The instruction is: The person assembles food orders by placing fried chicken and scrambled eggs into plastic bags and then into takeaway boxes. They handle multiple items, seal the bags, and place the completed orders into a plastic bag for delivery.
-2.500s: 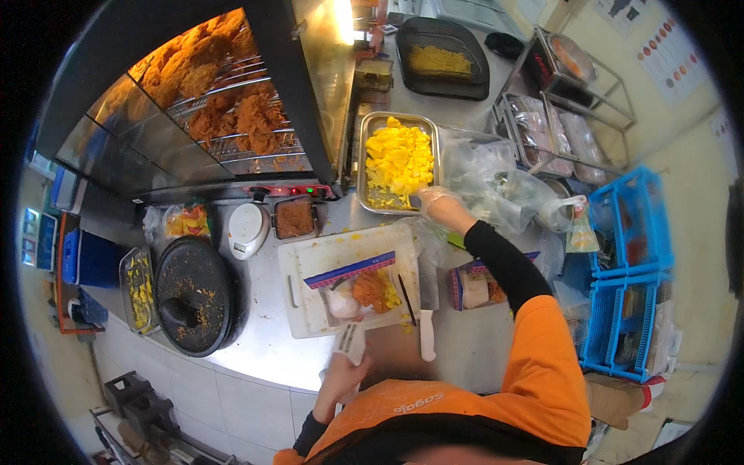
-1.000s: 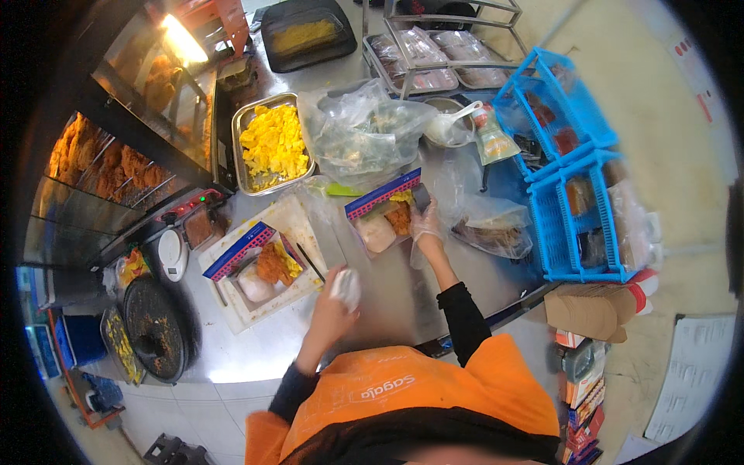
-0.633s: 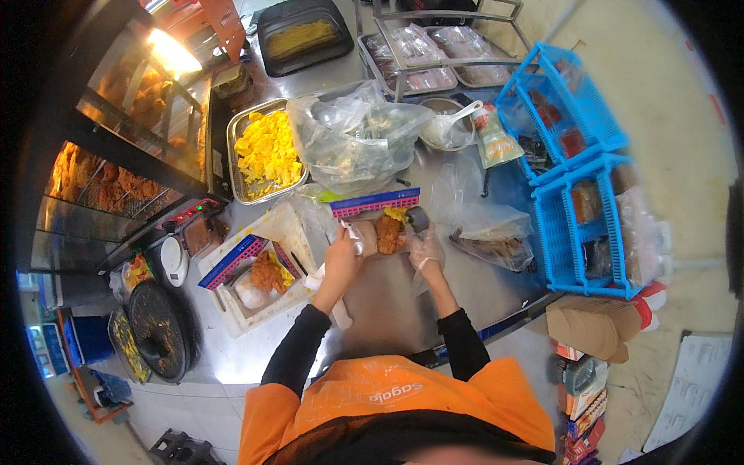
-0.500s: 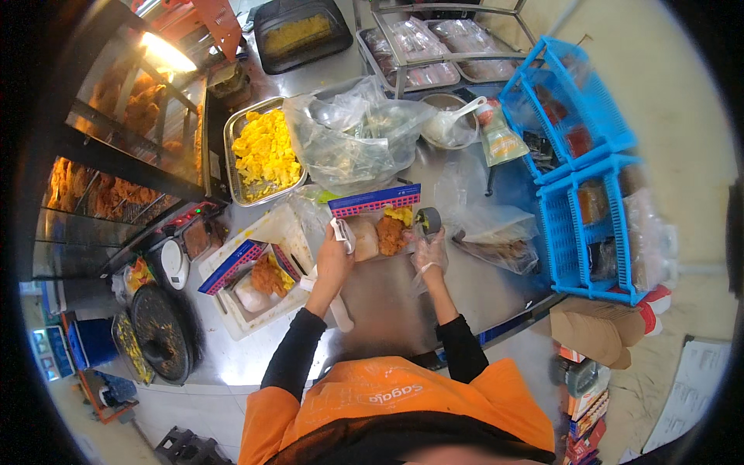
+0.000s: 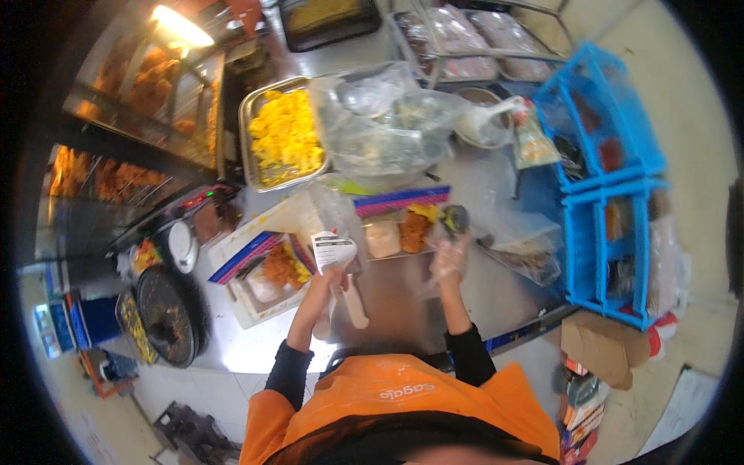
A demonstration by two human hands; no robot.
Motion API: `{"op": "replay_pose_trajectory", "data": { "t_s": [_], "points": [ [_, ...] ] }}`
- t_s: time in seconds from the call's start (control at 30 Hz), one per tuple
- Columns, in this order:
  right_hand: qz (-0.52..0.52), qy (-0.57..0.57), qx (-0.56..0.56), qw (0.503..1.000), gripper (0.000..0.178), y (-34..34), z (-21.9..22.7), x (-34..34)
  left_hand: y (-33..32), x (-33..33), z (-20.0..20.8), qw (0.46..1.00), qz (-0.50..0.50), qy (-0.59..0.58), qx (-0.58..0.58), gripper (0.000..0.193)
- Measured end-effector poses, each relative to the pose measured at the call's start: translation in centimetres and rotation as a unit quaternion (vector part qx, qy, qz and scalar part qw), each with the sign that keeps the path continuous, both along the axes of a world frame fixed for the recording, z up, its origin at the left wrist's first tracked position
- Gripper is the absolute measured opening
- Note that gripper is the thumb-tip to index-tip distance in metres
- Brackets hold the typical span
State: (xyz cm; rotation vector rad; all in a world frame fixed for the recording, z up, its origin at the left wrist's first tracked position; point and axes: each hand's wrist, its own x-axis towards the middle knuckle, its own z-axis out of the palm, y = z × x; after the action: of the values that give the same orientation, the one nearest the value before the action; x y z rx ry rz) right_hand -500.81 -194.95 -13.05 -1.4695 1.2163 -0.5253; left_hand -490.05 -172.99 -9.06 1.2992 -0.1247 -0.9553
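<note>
- Left hand (image 5: 332, 285), 8 o'clock of the open meal box (image 5: 404, 200): I saw it pinching white printed paper (image 5: 334, 252).
- Gloved right hand (image 5: 449, 262), 4 o'clock: fingertips at a small dark cup (image 5: 453, 221); blurred, I couldn't tell if gripped.
- Meal box sat mid-table, fried piece (image 5: 415, 230) inside.
- Second box (image 5: 242, 257): between 8 and 9 o'clock, on cutting board (image 5: 252, 316).

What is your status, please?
Left hand holding paper slip. Gloved right hand holding small dark cup. Right meal box open, food inside. Knife near left hand.
</note>
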Motion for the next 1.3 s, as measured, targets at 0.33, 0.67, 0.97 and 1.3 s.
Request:
{"op": "replay_pose_trajectory", "data": {
  "t_s": [0.33,0.67,0.97,1.3],
  "points": [
    [0.426,0.022,-0.349,0.835,0.050,8.1,11.4,13.2,8.8,-0.7,6.6,0.884,0.184,0.277,-0.330,0.060],
    [0.419,0.046,-0.547,0.724,0.043,9.6,6.6,25.2,10.2,-0.8,8.2,0.848,0.154,0.284,-0.419,0.065],
    [0.349,-0.074,-0.429,0.830,0.022,5.9,9.9,6.4,7.0,-0.5,7.6,0.855,0.096,0.285,-0.422,0.066],
    [0.124,-0.046,-0.374,0.918,0.025,1.3,8.6,-10.1,2.6,-2.6,9.3,0.842,0.031,0.298,-0.449,0.072]
  ]
}}
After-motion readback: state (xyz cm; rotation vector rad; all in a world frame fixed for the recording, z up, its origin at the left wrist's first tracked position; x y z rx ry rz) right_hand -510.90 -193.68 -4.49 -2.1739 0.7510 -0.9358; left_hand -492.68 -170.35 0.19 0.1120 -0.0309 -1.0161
